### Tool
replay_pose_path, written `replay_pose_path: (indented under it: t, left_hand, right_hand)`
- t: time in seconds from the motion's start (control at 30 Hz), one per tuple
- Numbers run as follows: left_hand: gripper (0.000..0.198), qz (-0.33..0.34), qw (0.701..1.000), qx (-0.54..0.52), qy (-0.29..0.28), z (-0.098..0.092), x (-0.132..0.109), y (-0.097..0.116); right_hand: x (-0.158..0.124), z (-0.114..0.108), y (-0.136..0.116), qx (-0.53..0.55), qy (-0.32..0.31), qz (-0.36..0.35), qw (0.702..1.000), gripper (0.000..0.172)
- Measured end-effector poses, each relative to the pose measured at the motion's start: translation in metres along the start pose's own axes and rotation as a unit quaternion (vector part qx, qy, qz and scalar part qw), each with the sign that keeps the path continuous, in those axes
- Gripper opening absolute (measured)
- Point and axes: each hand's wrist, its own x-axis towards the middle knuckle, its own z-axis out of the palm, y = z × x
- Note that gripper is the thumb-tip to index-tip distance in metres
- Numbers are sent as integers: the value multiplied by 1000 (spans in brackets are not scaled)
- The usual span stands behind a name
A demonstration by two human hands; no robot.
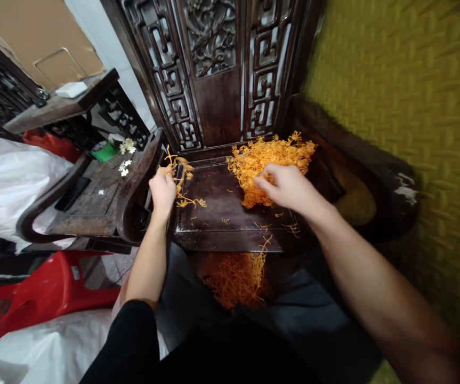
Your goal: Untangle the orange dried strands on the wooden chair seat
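A heap of orange, thin-branched plastic-looking sprigs [272, 154] lies at the back right of a dark wooden seat [209, 192]. My left hand [163, 186], at the seat's left side, is closed around a few loose orange sprigs [190, 201] that stick out past the fingers. At the heap's near edge, my right hand [283, 184] has its thumb and fingers pinched together on the sprigs; the exact piece between them is partly hidden. Small orange bits [264, 226] are scattered along the seat's front. Below, between my legs, is a second orange mass of sprigs [237, 277].
A carved wooden backrest [217, 106] rises behind the seat. Left of it stands another wooden chair [94, 208] with a green tape roll [104, 151] and white pieces [124, 165]. A red plastic stool [49, 282] and white sacks [6, 181] are at left; yellow textured matting [397, 80] is at right.
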Motion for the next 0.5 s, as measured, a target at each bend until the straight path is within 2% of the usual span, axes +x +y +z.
replay_pose_path:
  t: [0.07, 0.1, 0.17, 0.23, 0.3, 0.43, 0.5]
  left_hand:
    - [21, -50, 990, -126, -49, 13, -10, 5]
    - [24, -85, 977, -187, -64, 19, -15, 9]
    - [29, -158, 942, -283, -85, 27, -22, 16]
    - [32, -202, 915, -335, -103, 30, -26, 21]
    - [35, -216, 901, -357, -116, 29, -27, 25]
    - [36, -222, 898, -362, -118, 27, -30, 28]
    - [36, -226, 898, -357, -120, 27, -31, 27]
  right_hand:
    - [1, 11, -10, 125, -39, 10, 991, 26]
    - [2, 16, -16, 203, -58, 26, 977, 25]
    - [1, 22, -25, 372, -101, 60, 921, 25]
    - [-1, 24, -32, 489, -123, 86, 859, 35]
    - [-2, 27, -35, 544, -121, 99, 825, 38]
    - [-1, 38, -40, 602, -98, 110, 785, 16]
    - [0, 43, -41, 648, -105, 126, 744, 10]
